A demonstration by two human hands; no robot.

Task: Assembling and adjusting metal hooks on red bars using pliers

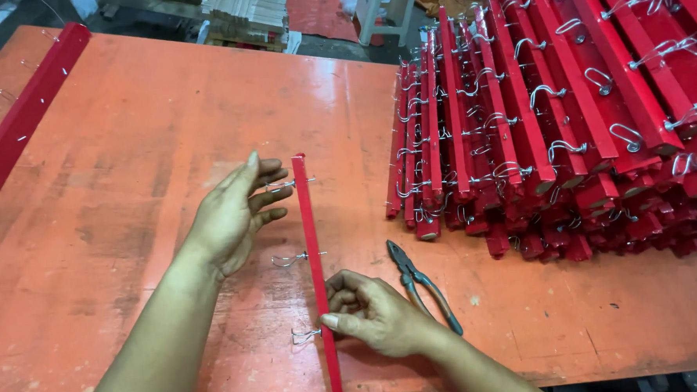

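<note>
Red wooden strip (313,252), long and thin, lies on edge on the orange table (125,112), running from the near edge away from the person, with small wire hooks (288,259) sticking out of its left face. Nearest along the strip, the right hand (373,312) has its fingers curled shut around the strip's lower part, thumb against the left face. Just right of the strip, beside that hand, lie pliers (421,283) with dark handles. Farther up, the left hand (236,213) is left of the strip, fingers spread open, fingertips touching an upper hook (279,185). Well right of the strip and beyond, a big stack of red hooked strips (565,124) fills the table. Far left of the strip lies another red bar (24,116).
</note>
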